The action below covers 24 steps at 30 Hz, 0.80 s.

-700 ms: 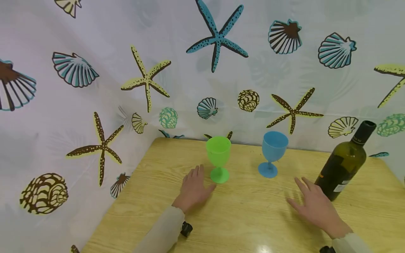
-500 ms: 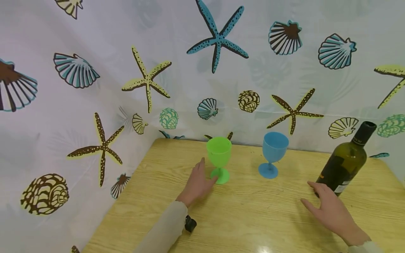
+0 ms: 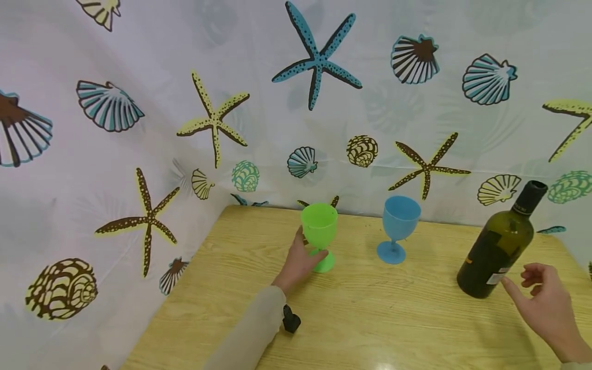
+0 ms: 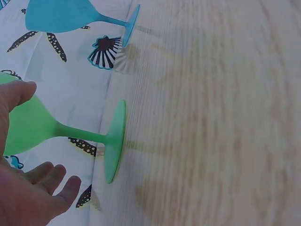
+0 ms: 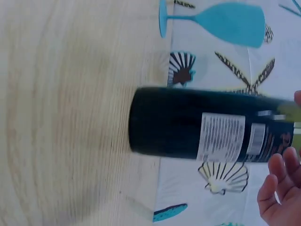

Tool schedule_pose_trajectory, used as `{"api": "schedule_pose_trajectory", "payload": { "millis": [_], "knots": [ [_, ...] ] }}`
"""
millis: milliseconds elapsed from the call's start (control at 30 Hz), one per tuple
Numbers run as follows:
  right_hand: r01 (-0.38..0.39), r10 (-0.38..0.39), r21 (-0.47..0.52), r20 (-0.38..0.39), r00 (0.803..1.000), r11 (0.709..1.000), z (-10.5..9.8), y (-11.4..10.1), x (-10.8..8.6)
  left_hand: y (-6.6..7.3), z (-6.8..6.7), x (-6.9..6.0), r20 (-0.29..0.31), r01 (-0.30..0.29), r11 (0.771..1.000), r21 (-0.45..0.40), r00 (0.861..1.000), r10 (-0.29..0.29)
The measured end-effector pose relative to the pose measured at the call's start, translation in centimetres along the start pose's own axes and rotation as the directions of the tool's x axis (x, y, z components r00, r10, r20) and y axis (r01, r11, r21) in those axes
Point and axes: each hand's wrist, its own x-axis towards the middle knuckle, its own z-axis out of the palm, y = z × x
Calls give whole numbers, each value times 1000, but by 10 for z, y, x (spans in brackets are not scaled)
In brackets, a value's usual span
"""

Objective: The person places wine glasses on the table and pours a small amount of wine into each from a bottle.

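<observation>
A green plastic goblet (image 3: 319, 228) stands upright on the wooden table. Around its left side my left hand (image 3: 298, 263) reaches, thumb in front of the stem and fingers partly hidden behind the bowl. In the left wrist view, the thumb overlaps the green bowl and the other fingers are spread apart from it. A dark wine bottle (image 3: 497, 252) with a white back label (image 5: 221, 137) stands at the right. My right hand (image 3: 548, 303) is just to its right, fingers loosely bent and holding nothing; the right wrist view shows fingertips (image 5: 276, 165) beside the bottle's upper body.
A blue goblet (image 3: 401, 218) stands between the green goblet and the bottle, near the table's back edge. Behind and to the left hangs a white curtain (image 3: 259, 46) printed with shells and starfish. The table surface (image 3: 370, 313) stretches toward the front.
My left hand has moved forward and right, its fingers now going behind the green goblet. My right hand has swung from the bottle's left to its right side. Bottle and goblets have stayed put.
</observation>
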Motion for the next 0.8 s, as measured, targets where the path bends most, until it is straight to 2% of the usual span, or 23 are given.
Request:
{"api": "schedule_pose_trajectory", "payload": {
  "millis": [100, 133, 200, 267, 367, 433, 500, 600, 700, 800],
  "knots": [
    [-83, 84, 12, -57, 995, 996, 21, 59, 18, -3, 1, 1, 0, -7, 1000, -29, 1000, 7],
    [-107, 108, 16, -63, 992, 994, 29, 78, 25, -10, 3, 4, -3, -14, 999, -29, 1000, 14],
    [-150, 153, 94, -32, 988, 984, 22, 67, 31, -9, 4, 4, 2, -15, 999, -45, 1000, 15],
    [-183, 184, 124, -1, 983, 975, 20, 62, 37, -9, 5, 4, 5, -15, 998, -60, 1000, 15],
    [-197, 190, 224, 52, 980, 954, 25, 67, 47, -9, 7, 3, 1, -17, 996, -93, 1000, 17],
    [-193, 183, 253, 63, 981, 948, 32, 72, 51, -10, 9, 3, -11, -11, 994, -110, 1000, 10],
    [-206, 185, 321, 93, 978, 925, 32, 63, 53, -13, 12, 3, -26, -7, 992, -126, 1000, 4],
    [-233, 184, 399, 158, 970, 887, 19, 26, 50, -14, 15, 5, -46, -9, 991, -133, 999, 3],
    [-244, 172, 423, 201, 964, 873, 7, -11, 45, -12, 17, 7, -57, -14, 990, -144, 998, 6],
    [-242, 162, 426, 215, 963, 872, 3, -33, 43, -6, 18, 9, -62, -18, 986, -168, 998, 7]
  ]
}}
